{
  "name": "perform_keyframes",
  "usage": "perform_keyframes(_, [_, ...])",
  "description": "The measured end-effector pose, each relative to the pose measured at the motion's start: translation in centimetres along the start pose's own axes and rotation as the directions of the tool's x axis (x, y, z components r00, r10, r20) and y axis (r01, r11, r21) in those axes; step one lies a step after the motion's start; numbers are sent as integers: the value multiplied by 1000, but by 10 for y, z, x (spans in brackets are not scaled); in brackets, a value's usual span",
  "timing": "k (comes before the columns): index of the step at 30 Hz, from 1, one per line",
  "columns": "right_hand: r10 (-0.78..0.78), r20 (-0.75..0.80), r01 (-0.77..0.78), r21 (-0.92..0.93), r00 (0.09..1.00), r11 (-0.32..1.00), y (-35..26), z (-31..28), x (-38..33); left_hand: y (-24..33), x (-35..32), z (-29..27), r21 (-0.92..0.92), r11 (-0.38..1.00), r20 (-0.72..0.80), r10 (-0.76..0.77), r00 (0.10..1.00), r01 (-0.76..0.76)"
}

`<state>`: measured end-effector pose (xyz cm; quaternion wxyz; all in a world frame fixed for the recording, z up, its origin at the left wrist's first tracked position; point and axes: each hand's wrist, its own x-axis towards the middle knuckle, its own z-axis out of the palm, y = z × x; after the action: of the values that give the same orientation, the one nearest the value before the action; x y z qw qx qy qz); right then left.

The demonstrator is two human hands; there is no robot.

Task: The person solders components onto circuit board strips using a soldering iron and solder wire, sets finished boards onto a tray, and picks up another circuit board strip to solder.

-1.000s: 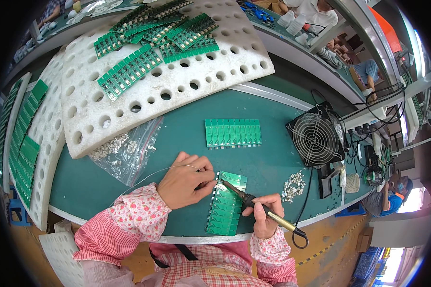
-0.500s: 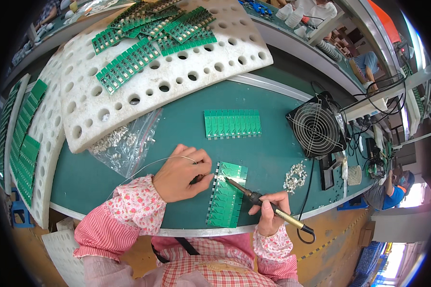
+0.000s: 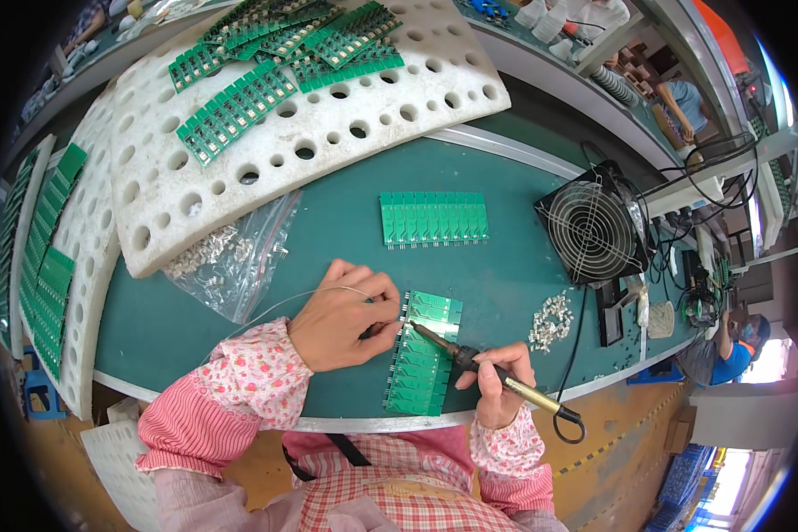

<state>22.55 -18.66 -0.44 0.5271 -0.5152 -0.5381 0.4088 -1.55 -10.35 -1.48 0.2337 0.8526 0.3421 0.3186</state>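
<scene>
I seem mid-soldering, right hand [image 3: 501,383] gripping an iron [image 3: 465,356] angled leftward onto a green board [image 3: 421,377], left hand [image 3: 341,321] pinching thin wire [image 3: 284,301] beside its tip, steady feeding needed next.

Caged fan [image 3: 589,232], perhaps 1 blue stool [image 3: 41,383].

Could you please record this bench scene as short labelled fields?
Left hand: curled, thin wire running over it, beside the near board
Right hand: holding a soldering iron, tip at that board's left edge
Far board: green, lying apart on the table
Right side: loose small parts; caged fan
Left side: clear bag; perforated white slab bearing green boards
</scene>
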Motion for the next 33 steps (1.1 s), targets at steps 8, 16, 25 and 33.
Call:
perform_keyframes(8, [-16, 32, 17, -12, 999, 1000, 1, 0, 2, -1, 0, 1, 12, 1000, 5, -14, 1000, 14])
perform_keyframes(16, [-42, 42, 44, -37, 998, 998, 1, -1, 3, -1, 1, 2, 24, 1000, -16, 4, 1000, -4])
perform_keyframes(25, [-55, 9, 55, -27, 998, 998, 2, -2, 0, 0, 0, 1, 10, 1000, -16, -18, 1000, 18])
perform_keyframes(33, [-11, 61, 12, -17, 998, 1000, 2, -1, 4, 1, 2, 2, 29, 999, 24, -29, 999, 28])
